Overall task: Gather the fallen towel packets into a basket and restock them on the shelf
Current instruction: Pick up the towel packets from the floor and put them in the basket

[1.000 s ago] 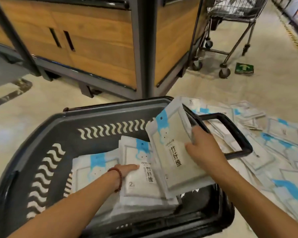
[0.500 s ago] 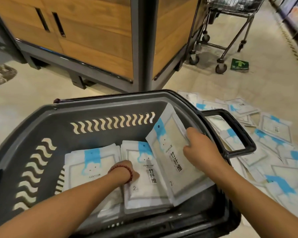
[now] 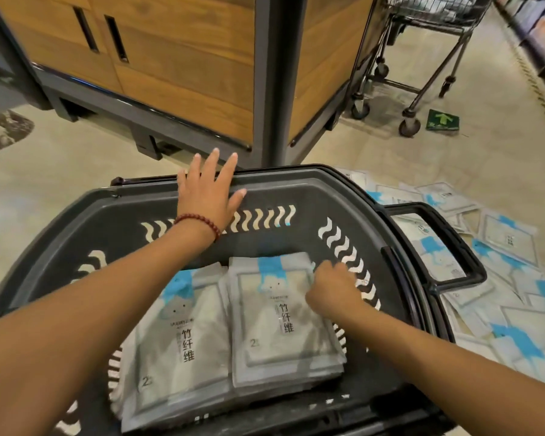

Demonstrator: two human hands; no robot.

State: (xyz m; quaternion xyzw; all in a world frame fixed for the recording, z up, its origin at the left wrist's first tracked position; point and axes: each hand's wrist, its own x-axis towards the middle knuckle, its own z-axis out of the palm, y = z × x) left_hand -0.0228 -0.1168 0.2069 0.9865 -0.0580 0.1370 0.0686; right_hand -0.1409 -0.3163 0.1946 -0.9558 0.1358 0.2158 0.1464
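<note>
Our dark basket (image 3: 299, 187) holds two flat stacks of towel packets (image 3: 183, 335), so we judge the gathering partly done. Many loose packets (image 3: 501, 247) lie on the floor to the right of our right fingers, and no restocking has begun. The stacked packets lie face up, long axis running away from us, blue ends toward the far wall. Our left hand (image 3: 206, 196) rests on the far rim, fingers spread. Our right hand (image 3: 334, 287) curls at a packet's corner; whether it is pinching, we cannot tell.
</note>
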